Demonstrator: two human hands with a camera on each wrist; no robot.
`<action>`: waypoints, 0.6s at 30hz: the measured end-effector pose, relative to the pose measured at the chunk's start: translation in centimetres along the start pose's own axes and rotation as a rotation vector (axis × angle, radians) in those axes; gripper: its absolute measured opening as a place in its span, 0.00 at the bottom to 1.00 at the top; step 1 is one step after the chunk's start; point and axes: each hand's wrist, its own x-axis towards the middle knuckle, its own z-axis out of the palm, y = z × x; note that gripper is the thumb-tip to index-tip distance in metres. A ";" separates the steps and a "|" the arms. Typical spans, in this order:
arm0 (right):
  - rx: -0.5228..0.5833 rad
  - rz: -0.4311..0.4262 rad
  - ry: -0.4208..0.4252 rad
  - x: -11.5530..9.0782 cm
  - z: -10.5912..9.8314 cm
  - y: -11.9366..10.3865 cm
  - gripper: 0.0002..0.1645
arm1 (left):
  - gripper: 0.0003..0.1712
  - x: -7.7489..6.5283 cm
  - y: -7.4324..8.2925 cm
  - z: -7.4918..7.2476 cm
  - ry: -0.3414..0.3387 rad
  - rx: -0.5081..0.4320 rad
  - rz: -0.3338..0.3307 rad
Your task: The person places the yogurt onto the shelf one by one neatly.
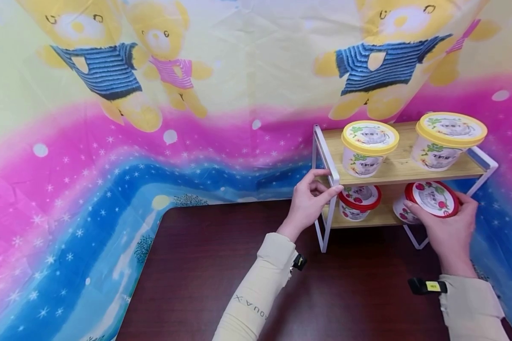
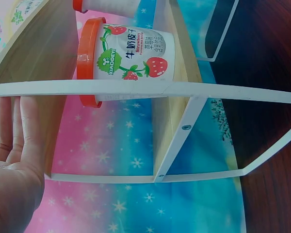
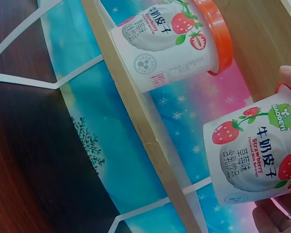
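My right hand (image 1: 452, 237) grips a red-lidded strawberry milk cup (image 1: 433, 199) by its sides, thumb to the left and fingers to the right. The cup tilts toward me at the lower tier's right front; in the right wrist view its strawberry label (image 3: 257, 150) shows. At the left end of the two-tier shelf rack (image 1: 330, 158), my left hand (image 1: 307, 201) holds the white metal frame below the upper board, thumb in front and fingers behind. A second red-lidded cup (image 1: 360, 203) stands upright on the lower tier's left side.
Two yellow-lidded cups stand on the upper board, a left one (image 1: 369, 149) and a right one (image 1: 448, 139). The rack stands on a dark wooden table (image 1: 222, 265). A bear-printed cloth (image 1: 247, 94) hangs behind.
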 end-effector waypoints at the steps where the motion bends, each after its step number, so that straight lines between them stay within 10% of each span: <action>1: -0.003 0.001 -0.005 0.1 0.1 0.0 0.58 | 0.22 0.0 0.0 0.0 0.000 -0.001 0.002; 18: -0.061 -0.046 -0.032 1.0 1.1 -0.2 0.60 | 0.22 0.0 -0.1 -0.1 0.001 0.004 -0.001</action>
